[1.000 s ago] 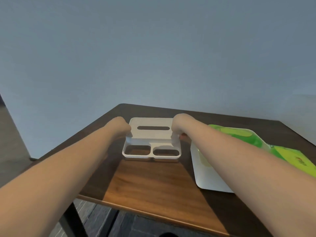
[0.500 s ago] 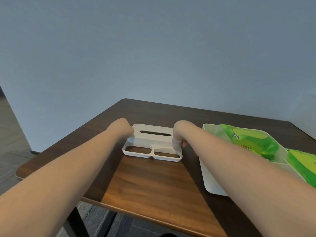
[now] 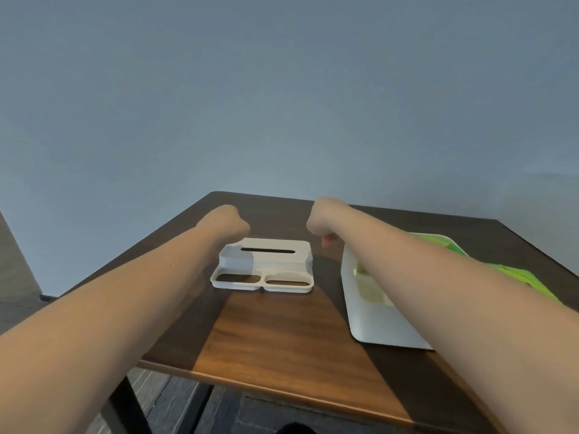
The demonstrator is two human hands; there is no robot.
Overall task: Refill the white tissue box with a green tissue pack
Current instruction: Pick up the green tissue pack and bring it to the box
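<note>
The white tissue box lid (image 3: 277, 261), with a slot and two open compartments, lies flat on the wooden table (image 3: 282, 339). My left hand (image 3: 227, 222) hovers just above its left back corner and my right hand (image 3: 322, 222) above its right back corner. Both hold nothing, with the fingers hanging down and mostly hidden behind the wrists. To the right stands the white tissue box body (image 3: 372, 321) with a green tissue pack (image 3: 446, 242) inside, largely covered by my right forearm.
A second green tissue pack (image 3: 529, 278) lies on the table right of the box body. The table's near edge runs across the bottom, with dark floor and a table leg (image 3: 125, 408) below. A plain grey wall stands behind.
Both hands gripped the lid's ends and lowered it onto the table. They have since let go and risen above it. The camera view has tilted.
</note>
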